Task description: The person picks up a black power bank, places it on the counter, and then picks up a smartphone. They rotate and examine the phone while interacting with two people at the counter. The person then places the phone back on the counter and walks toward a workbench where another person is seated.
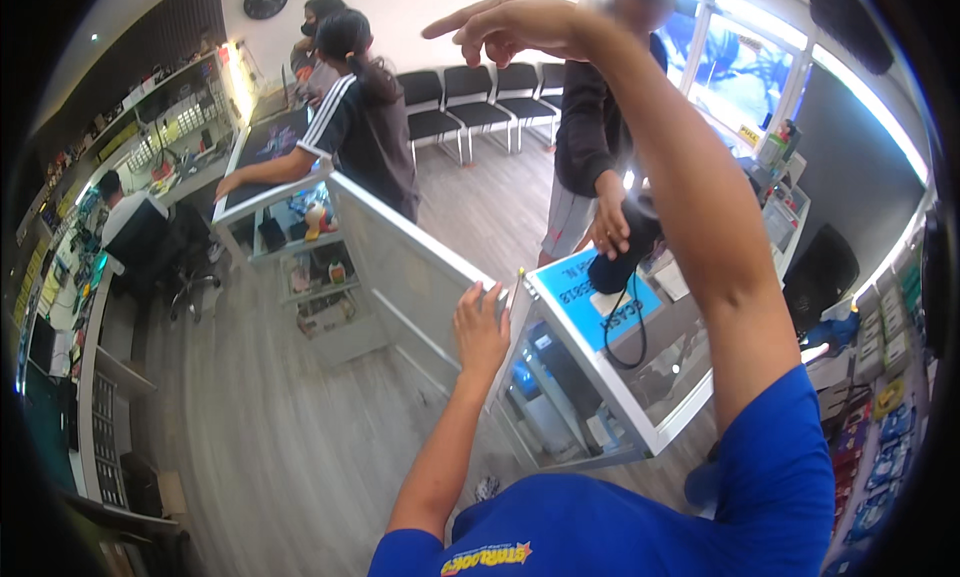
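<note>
My left hand grips the near end of a white-framed swing gate, its fingers over the top edge. The gate stands between two glass display cases. High in front, my right hand is raised and empty. Its index finger stretches leftward and the others are loosely bent. Below my right arm, a black cylindrical thing with a cord is on the right glass case, over a light-blue sign. Another person's hand reaches toward it; my forearm hides part of that area.
Two people stand by the left glass case, one leaning an arm on it. Another sits in an office chair at a left workbench. Black chairs line the far wall. Packaged goods hang at the right.
</note>
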Tool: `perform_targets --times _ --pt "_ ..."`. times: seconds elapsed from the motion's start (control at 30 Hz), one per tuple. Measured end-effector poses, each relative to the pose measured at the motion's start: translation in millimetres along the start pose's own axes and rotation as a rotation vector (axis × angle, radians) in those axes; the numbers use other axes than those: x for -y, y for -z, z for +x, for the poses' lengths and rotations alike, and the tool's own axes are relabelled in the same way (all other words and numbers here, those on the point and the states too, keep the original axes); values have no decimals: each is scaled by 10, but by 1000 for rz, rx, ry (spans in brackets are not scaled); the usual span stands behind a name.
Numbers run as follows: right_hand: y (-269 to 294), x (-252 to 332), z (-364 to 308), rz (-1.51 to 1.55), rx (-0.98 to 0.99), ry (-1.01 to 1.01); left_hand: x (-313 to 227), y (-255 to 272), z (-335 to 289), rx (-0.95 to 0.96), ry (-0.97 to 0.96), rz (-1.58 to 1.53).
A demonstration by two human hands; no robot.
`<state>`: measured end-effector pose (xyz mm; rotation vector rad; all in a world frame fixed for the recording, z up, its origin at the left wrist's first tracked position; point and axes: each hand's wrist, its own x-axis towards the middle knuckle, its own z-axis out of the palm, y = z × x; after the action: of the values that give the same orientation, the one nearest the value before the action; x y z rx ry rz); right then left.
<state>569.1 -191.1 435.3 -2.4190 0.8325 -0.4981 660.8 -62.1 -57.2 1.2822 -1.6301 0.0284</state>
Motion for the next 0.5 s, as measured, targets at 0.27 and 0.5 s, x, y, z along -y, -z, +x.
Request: perform_targets --times 0.27,0.5 --pt "-1422 773 -2461 -277 201 265 4 -26 252 -6 -14 -16" --pt "-3080 -415 -4502 588 -764 -693 -202 -255 217 3 118 -209"
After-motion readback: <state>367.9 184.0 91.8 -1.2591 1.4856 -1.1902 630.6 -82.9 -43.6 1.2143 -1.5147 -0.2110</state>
